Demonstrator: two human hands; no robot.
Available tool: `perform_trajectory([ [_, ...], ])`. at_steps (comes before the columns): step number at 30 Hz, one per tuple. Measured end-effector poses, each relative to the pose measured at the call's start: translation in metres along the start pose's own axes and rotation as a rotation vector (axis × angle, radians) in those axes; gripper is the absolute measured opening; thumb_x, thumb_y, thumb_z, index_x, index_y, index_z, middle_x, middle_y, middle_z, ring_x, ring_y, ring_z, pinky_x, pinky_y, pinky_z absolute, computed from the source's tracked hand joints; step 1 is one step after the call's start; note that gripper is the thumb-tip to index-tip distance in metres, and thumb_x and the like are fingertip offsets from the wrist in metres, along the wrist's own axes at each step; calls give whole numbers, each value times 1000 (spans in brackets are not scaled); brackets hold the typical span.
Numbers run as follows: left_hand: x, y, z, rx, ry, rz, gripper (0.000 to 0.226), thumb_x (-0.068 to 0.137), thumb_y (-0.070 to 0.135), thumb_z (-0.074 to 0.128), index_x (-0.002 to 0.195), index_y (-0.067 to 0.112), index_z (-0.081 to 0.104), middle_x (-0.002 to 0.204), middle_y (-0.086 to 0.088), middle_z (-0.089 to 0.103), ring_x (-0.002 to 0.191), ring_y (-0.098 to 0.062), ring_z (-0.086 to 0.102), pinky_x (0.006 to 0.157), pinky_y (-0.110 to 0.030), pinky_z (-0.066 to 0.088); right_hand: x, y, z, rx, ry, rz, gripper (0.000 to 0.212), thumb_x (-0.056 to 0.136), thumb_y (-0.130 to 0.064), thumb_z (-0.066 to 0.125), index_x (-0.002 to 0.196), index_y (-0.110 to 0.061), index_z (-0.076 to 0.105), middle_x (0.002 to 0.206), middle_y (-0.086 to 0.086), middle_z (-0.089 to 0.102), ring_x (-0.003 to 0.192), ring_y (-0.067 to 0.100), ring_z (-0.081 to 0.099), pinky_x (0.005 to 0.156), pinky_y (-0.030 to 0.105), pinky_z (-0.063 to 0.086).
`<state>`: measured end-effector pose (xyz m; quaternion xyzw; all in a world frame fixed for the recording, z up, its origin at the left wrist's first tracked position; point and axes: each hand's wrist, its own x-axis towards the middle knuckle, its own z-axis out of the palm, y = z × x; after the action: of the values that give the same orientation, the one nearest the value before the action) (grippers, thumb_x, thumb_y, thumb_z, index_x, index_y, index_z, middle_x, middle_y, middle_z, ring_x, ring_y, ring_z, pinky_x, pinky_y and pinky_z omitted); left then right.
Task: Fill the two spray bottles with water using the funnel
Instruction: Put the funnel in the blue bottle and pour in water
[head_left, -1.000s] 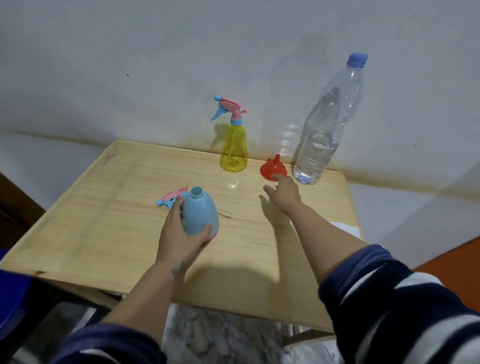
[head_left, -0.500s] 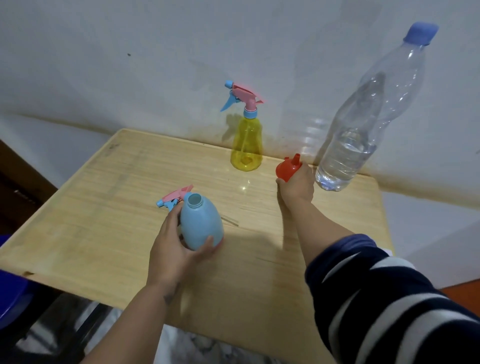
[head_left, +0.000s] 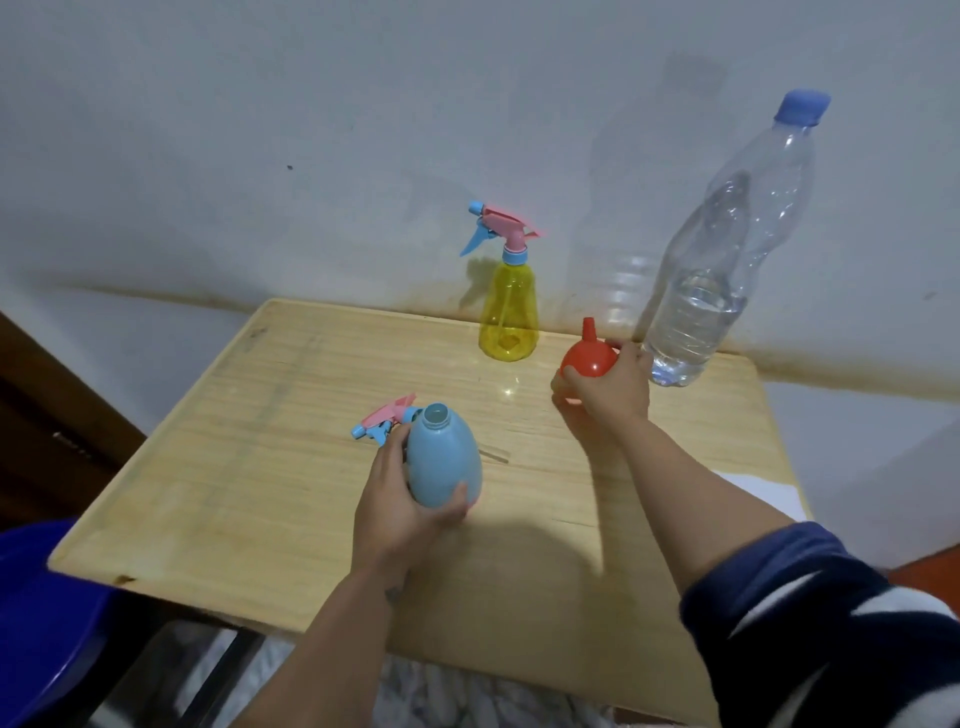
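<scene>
Blue spray bottle (head_left: 444, 460): stands upright on the wooden worktop (head_left: 249, 467), long axis vertical, open neck pointing up, no cap fitted. The left hand (head_left: 400, 512) grips its lower body, thumb across the front face, fingers wrapped round the far left side.

Detached spray head (head_left: 387, 418), pink and blue: lies flat on the worktop just behind and left of the blue bottle, nozzle end pointing left. Whether it touches the bottle cannot be told.

Red funnel (head_left: 589, 356): held in the right hand (head_left: 608, 387), spout pointing up and slightly away, wide mouth facing down toward the palm. Fingers are curled round the bowl from below and the right. It sits well to the right of the blue bottle, near the back of the worktop. Whether it is raised off the surface cannot be told.

Yellow spray bottle (head_left: 509, 317): upright at the back edge near the wall, spray head fitted, trigger and nozzle pointing left. Apart from both hands.

Clear water bottle (head_left: 722, 270): stands at the back right, blue cap on, partly filled, just beside the right hand.
</scene>
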<state>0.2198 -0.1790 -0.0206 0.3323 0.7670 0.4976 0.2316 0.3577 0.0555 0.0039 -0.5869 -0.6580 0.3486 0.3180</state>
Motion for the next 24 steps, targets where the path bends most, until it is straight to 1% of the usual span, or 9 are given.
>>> perform_trajectory([
  [4,0,-2,-10,39,-38,27,89,59,42,80,137,43,35,132,19,47,115,-10,55,88,-39,56,-31,-20,-15,114,-29,-38,67,73,-24,76,132,-17,46,132,7,29,103,21,50,88,22,40],
  [7,-2,-7,-25,22,-62,32,87,57,40,80,133,46,38,127,18,50,112,-11,56,86,-39,57,-58,-40,-22,170,-45,-64,72,70,-21,78,131,-21,39,129,4,29,105,19,47,88,23,42],
  [11,-2,-13,-50,19,-67,74,76,58,34,80,124,46,42,125,17,53,110,-11,58,88,-37,55,-93,-71,-23,271,-99,-124,70,69,-19,79,118,-24,29,122,5,37,109,24,49,79,23,44],
  [13,-1,-17,-62,27,-84,80,74,57,34,79,119,49,41,122,13,55,107,-14,60,87,-38,55,-110,-87,-21,283,-119,-146,62,72,-22,78,116,-22,34,120,3,42,108,23,51,79,26,45],
  [16,2,-20,-77,53,-137,85,72,62,27,81,123,38,44,120,8,57,106,-17,59,85,-35,53,-137,-111,-17,329,-154,-173,55,76,-22,76,120,-22,42,112,-6,48,102,16,55,80,25,48],
  [19,3,-21,-88,63,-177,98,72,66,20,81,127,31,44,120,5,56,105,-18,57,81,-29,49,-161,-135,-11,323,-224,-210,56,80,-24,73,131,-24,48,120,-4,51,106,15,56,81,25,49],
  [21,3,-21,-93,60,-207,100,74,67,19,81,130,29,44,121,4,55,107,-19,56,77,-24,49,-174,-149,-8,288,-274,-234,59,82,-26,71,136,-28,48,115,-9,53,103,10,56,80,24,48],
  [23,3,-20,-96,48,-236,88,74,70,15,80,133,27,42,122,4,53,107,-19,54,61,-9,47,-183,-161,-7,211,-314,-272,61,82,-29,71,138,-30,47,112,-14,54,101,7,55,76,20,48],
  [24,3,-20,-97,43,-247,84,75,71,14,80,135,27,41,122,4,52,108,-19,53,55,-8,45,-186,-166,-6,147,-325,-302,62,81,-30,71,139,-31,47,114,-13,54,103,8,54,73,18,47],
])
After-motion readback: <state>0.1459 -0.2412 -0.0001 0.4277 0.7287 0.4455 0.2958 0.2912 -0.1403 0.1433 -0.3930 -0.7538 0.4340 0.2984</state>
